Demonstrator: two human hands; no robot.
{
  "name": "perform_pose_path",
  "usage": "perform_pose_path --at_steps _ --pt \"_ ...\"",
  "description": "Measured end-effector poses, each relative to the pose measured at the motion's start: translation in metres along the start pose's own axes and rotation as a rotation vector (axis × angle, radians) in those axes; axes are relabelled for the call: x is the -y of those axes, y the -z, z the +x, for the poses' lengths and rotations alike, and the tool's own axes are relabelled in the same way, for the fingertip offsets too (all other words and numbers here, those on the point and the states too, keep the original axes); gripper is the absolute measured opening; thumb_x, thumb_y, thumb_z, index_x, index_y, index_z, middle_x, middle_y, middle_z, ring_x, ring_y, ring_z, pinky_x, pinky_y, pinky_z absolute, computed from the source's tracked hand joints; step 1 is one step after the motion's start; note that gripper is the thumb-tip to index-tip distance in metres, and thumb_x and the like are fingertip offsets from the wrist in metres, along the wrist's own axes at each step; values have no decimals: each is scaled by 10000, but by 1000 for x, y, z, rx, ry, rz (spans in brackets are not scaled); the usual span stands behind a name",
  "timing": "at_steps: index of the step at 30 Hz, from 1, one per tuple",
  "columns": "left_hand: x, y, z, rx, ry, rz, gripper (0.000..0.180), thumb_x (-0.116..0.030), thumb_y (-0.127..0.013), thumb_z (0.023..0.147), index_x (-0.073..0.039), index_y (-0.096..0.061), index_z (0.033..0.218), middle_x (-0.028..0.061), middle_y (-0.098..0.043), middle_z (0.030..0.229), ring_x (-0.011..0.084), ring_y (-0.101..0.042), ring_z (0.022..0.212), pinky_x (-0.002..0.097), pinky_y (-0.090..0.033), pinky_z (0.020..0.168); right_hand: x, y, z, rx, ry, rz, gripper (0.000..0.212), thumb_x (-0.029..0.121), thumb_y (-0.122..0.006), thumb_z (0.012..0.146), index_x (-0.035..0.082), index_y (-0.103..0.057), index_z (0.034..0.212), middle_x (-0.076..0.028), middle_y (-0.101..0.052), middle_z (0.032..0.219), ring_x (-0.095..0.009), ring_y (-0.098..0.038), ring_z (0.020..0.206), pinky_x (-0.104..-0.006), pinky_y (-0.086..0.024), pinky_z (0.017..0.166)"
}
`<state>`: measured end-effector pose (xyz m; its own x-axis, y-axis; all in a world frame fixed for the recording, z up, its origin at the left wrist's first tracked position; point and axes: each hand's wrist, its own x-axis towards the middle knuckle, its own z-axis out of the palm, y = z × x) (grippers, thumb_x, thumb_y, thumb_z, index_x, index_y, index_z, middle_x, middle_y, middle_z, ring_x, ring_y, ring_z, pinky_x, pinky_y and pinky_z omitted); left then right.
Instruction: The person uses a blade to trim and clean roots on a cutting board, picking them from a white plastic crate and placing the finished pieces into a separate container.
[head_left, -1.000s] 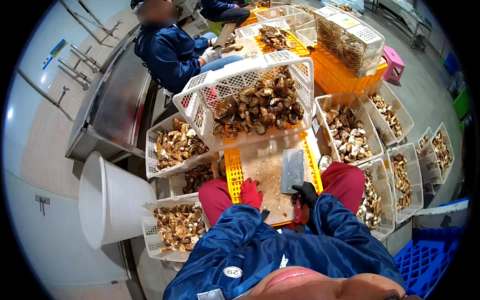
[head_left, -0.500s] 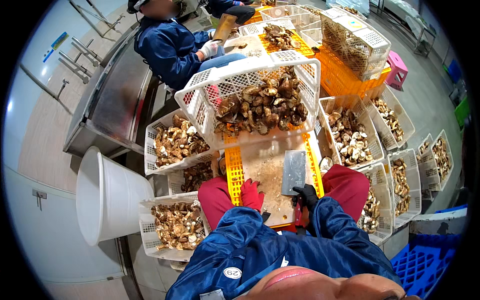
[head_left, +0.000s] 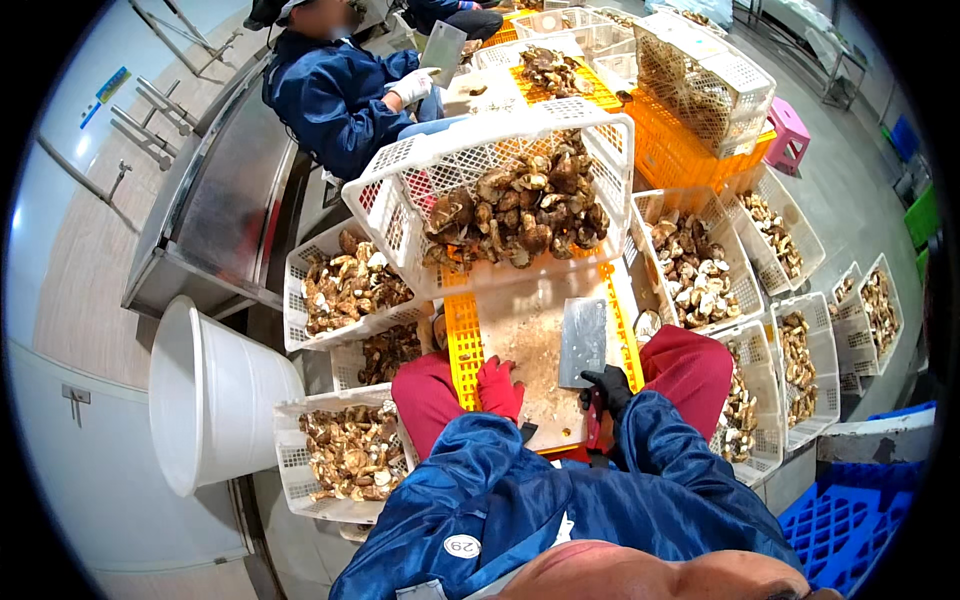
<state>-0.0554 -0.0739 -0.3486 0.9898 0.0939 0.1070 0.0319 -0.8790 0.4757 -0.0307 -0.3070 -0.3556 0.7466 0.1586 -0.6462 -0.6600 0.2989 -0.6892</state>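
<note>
Red-gloved left hand (head_left: 498, 385) rests flat, empty, on our cutting board (head_left: 535, 365); at three o'clock, black-gloved right hand (head_left: 607, 385) grips the cleaver (head_left: 583, 342). Between cuts, we judge; next needs a mushroom.

support: orange crate (head_left: 462, 345) | on it: cutting board (head_left: 535, 375) | on board: cleaver (head_left: 583, 342), crumbs

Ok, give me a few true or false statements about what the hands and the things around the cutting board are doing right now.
1. The right hand holds a cleaver flat on the cutting board. True.
2. The left hand wears a black glove. False: its glove is red.
3. The tilted white crate above the board holds mushrooms. True.
4. The white bucket stands upright at the person's right. False: it lies tipped at the left.
</note>
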Motion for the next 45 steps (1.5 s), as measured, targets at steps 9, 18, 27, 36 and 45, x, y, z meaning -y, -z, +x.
perform_pose_path --at_steps 9,18,27,36,45 --pt "10 14 42 -204 103 -314 471 -105 -680 618 -24 -503 1046 157 -533 1026 316 -484 992 369 -369 875 0 4 -1 -43 -124 17 234 111 -616 758 45 -524 963 -140 -557 617 -256 -528 419 -376 -433 372" --pt "23 81 205 -392 116 -287 632 -126 -676 645 32 -397 1190 218 -468 1162 328 -439 1097 361 -338 937 -8 14 5 -85 -64 -62 231 120 -639 749 6 -548 928 -118 -570 619 -244 -559 456 -349 -452 393" --pt "47 86 344 -209 -35 -83 625 -201 -687 549 -35 -496 1120 197 -532 1094 324 -521 996 365 -423 851 26 2 -9 -102 -170 -310 266 225 -682 718 20 -581 854 -76 -577 608 -170 -522 412 -287 -416 395" --pt "19 109 338 -59 -44 -167 637 -203 -718 496 -50 -514 1079 190 -556 1035 317 -528 982 351 -428 846 21 -4 -9 -120 -202 -111 236 131 -627 756 -2 -556 938 -138 -576 619 -241 -563 454 -354 -466 398" --pt "-7 172 322 -601 -410 158 705 -227 -744 547 -12 -450 1151 181 -530 1059 315 -497 984 375 -395 856 24 3 -13 71 -161 -120 208 133 -631 754 10 -545 898 -121 -565 600 -238 -575 456 -345 -447 382"
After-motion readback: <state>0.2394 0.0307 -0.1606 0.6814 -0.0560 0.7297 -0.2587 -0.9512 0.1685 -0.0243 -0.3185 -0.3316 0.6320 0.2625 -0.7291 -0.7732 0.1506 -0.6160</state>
